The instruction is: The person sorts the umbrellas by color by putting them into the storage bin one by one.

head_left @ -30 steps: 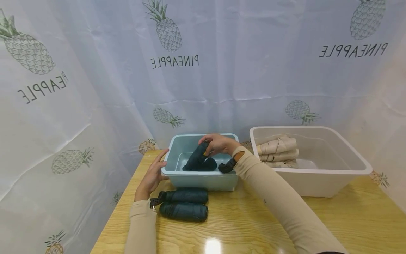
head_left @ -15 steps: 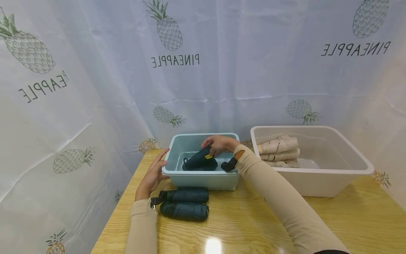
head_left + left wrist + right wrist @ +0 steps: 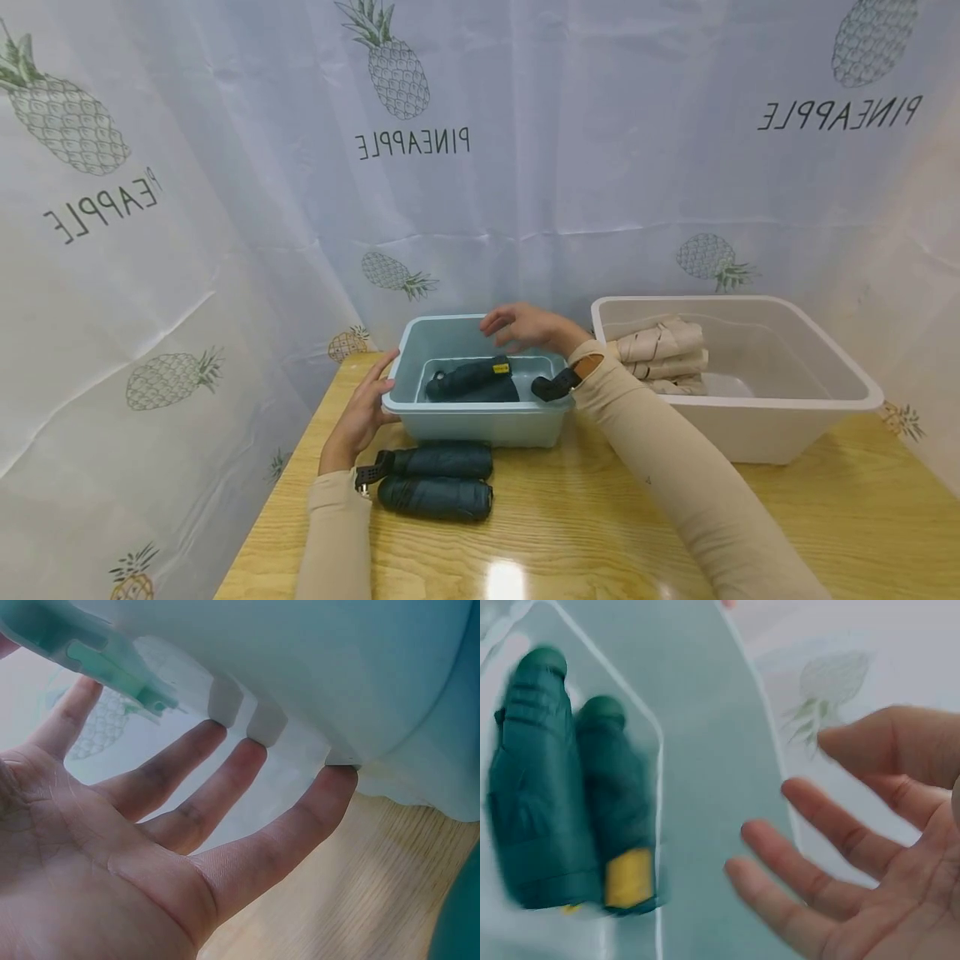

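Two dark green folded umbrellas lie side by side in the light blue bin (image 3: 480, 427). One umbrella (image 3: 468, 377) bears a yellow tag; the other umbrella (image 3: 544, 787) shows more fully in the right wrist view. Above the bin's back right part hovers my right hand (image 3: 528, 327), fingers spread and holding nothing. My left hand (image 3: 360, 421) is at the bin's left side, and in the left wrist view its extended fingertips (image 3: 337, 780) touch the outer wall. Two more dark folded umbrellas, a rear one (image 3: 446, 460) and a front one (image 3: 438, 498), lie before the bin.
A larger white bin (image 3: 750, 429) stands to the right, with several beige folded umbrellas (image 3: 663, 343) stacked at its left end. Both bins rest on a wooden table (image 3: 585, 533). A pineapple-print curtain (image 3: 570, 183) hangs close behind and along the left.
My right hand has lowered the yellow-tagged umbrella flat into the blue bin, let go of it and risen. My left hand has stayed at the bin's side.
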Motion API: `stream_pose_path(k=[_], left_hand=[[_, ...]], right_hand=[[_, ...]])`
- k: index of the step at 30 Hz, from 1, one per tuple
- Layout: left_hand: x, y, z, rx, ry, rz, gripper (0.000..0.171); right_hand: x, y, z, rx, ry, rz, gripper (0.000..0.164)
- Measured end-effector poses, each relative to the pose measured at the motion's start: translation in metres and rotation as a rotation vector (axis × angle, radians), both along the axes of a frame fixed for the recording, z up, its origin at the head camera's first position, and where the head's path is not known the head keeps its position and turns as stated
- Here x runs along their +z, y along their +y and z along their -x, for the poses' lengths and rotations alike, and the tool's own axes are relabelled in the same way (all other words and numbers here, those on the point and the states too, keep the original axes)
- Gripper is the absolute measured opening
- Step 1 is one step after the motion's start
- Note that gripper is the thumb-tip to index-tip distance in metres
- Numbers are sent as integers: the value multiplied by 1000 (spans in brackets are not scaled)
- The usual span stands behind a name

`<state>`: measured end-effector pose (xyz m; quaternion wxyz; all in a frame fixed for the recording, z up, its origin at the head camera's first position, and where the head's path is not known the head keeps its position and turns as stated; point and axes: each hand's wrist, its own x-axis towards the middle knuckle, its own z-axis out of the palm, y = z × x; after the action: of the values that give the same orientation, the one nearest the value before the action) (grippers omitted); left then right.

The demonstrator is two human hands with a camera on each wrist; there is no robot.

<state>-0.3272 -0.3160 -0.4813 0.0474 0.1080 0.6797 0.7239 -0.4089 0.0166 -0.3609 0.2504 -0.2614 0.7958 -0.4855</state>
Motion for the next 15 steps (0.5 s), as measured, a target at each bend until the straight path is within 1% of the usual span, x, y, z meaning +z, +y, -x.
stream_pose_path(k=[2,6,8,11,15], left_hand=[[-1,0,0,-1,-4,-3,62],[-3,1,0,1,-11,-4,62],[-3,1,1,6,-14,1,62],[-1,0,1,12,-15,14,62],[0,-1,3,14,-8,17,61]], right_hand=[[3,1,-9,22,74,23,40],[3,5,-29,89,291,57,35],[0,8,-41,124,372,71,33],[-8,11,-61,158,457,112,31],[-23,14,-86,183,558,194,28]])
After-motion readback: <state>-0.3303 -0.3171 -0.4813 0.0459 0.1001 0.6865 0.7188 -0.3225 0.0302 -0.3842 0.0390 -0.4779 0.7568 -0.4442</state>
